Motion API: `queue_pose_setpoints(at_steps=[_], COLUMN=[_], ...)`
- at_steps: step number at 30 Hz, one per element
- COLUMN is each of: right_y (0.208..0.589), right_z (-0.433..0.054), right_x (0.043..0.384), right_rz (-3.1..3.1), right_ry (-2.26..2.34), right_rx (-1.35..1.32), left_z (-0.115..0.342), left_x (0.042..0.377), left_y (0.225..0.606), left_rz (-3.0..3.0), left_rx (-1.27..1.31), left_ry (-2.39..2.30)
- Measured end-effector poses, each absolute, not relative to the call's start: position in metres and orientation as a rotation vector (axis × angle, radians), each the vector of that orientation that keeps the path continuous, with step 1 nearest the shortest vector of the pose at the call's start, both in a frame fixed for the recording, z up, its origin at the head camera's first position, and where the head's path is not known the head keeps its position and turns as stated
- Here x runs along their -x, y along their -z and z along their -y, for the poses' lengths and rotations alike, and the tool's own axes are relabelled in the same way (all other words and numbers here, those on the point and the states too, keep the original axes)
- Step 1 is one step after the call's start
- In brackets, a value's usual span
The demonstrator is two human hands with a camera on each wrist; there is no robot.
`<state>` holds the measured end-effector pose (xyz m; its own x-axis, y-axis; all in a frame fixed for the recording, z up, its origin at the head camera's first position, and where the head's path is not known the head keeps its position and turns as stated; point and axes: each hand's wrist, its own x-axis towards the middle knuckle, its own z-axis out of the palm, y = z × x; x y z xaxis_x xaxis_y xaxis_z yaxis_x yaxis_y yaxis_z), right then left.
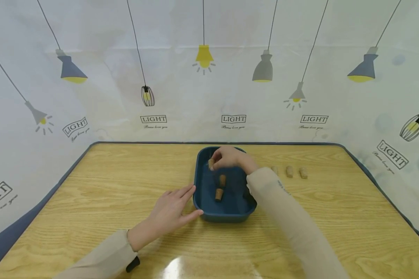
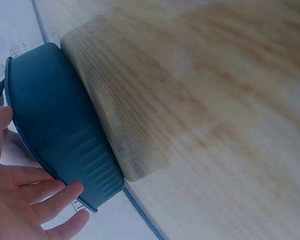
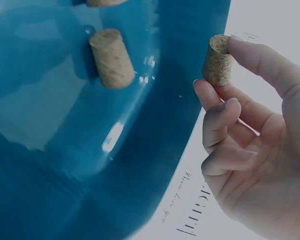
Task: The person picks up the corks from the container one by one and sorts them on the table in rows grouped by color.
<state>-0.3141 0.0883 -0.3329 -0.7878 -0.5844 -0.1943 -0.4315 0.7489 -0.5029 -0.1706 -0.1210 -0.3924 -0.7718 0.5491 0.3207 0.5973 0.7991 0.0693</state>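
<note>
So, right hand [image 1: 229, 157] pinches a cork [image 3: 218, 65] over the tub's [image 1: 225, 219] far-left corner; left hand [image 1: 171, 209], fingers extended, touches its near-left corner. Cork's likely light, grippy, slightly springy; grip mid-sides.

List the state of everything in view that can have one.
Blue rounded-rectangular basin: upright, uncovered, on a yellow wood-grain table.
Left hand: fingers extended, touching the basin's rim.
Right hand: pinching a cork.
Tan cylindrical cork: pinched between the right hand's thumb and fingers.
Two brown cylindrical corks: loose inside the basin.
Three other tan corks: on the table, right of the basin.
</note>
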Motion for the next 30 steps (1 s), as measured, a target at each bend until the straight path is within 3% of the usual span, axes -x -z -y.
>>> queue_pose_setpoints(at_steps=[30], right_y=[0.318], right_z=[-0.134], right_x=[0.290], right_rz=[-2.652], right_ry=[0.480], right_rx=[0.983], left_z=[0.120], left_x=[0.170], left_y=[0.390], left_rz=[2.721], left_rx=[0.874], left_ry=[0.261])
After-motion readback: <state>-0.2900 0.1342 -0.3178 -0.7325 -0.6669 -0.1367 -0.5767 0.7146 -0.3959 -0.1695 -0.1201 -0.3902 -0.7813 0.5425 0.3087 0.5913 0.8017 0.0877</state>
